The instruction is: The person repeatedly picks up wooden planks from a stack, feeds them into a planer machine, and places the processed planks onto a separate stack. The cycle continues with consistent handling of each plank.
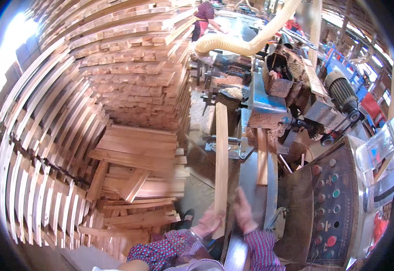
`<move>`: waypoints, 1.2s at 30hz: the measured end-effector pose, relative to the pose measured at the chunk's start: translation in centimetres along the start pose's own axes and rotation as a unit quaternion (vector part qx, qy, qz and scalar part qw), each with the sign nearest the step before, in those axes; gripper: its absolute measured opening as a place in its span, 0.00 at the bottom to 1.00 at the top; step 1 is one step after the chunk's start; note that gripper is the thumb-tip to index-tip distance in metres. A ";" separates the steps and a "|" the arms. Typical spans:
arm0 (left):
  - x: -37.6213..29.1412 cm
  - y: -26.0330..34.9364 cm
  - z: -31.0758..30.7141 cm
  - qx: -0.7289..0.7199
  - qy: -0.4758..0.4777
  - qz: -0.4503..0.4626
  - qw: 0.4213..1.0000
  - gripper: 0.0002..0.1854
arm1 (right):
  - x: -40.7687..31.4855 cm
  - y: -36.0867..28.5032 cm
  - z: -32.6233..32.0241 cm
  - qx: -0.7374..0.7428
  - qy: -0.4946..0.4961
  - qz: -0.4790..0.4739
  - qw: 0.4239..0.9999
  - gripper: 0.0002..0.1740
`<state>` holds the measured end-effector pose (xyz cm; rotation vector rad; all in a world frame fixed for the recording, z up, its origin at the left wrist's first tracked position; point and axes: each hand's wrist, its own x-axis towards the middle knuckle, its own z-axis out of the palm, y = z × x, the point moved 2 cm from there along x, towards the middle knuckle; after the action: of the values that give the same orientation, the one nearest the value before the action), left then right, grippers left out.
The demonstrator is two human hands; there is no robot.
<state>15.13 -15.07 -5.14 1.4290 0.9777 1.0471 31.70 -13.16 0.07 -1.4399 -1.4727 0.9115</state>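
Note:
My left hand (210,222) is closed around the lower end of a long wooden board (221,152), which points away from me alongside the machine. Over the metal infeed table (251,172) is my right hand (244,210), blurred, with its fingers extended and nothing seen in it. Ahead of it, a shorter wooden strip (262,159) lies on the table against the metal guide fence (272,179). The strip's far end is hidden under the blue-and-metal housing of the woodworking machine (268,108).
Stacked boards (132,145) fill the left side. A control panel (332,203) with buttons stands at right. Beyond the machine are an electric motor (340,88), a ribbed dust hose (230,44) and sawdust. A person (204,18) stands at the far top.

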 end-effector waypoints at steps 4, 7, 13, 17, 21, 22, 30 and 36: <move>-0.4 7.0 -0.3 -0.229 -0.182 -0.197 0.936 0.29 | -9.1 -7.2 3.1 0.171 -0.030 0.156 0.972 0.65; -0.6 3.5 -4.6 0.213 -0.315 0.030 0.924 0.44 | -15.3 -6.8 1.9 -0.158 0.083 0.207 0.962 0.63; 7.8 -1.3 -24.2 0.214 0.370 -0.124 0.896 0.50 | -23.7 -0.4 0.8 -0.469 0.162 0.138 0.857 0.49; 11.3 -6.7 -34.3 -0.047 0.479 -0.294 0.826 0.33 | -13.1 -2.5 -1.0 -0.614 0.130 0.194 0.754 0.39; 10.8 -15.5 -46.7 0.296 0.350 -0.359 0.813 0.27 | -0.2 -0.5 -3.9 -0.577 0.113 0.177 0.789 0.40; 11.1 -15.8 -47.5 0.371 0.291 -0.369 0.801 0.27 | 1.8 0.2 -4.4 -0.569 0.095 0.189 0.795 0.40; 7.3 -9.6 -36.8 0.290 0.281 -0.120 0.907 0.24 | 8.0 1.9 -5.5 -0.498 0.137 0.154 0.842 0.42; 0.3 -2.2 -19.9 -0.298 0.350 -0.111 0.881 0.23 | 0.0 -10.7 4.9 -0.066 -0.037 0.016 0.997 0.45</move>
<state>-3.98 -9.06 -6.25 0.4022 1.1411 1.5592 23.21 -13.58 8.26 -1.5434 -1.5942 0.9115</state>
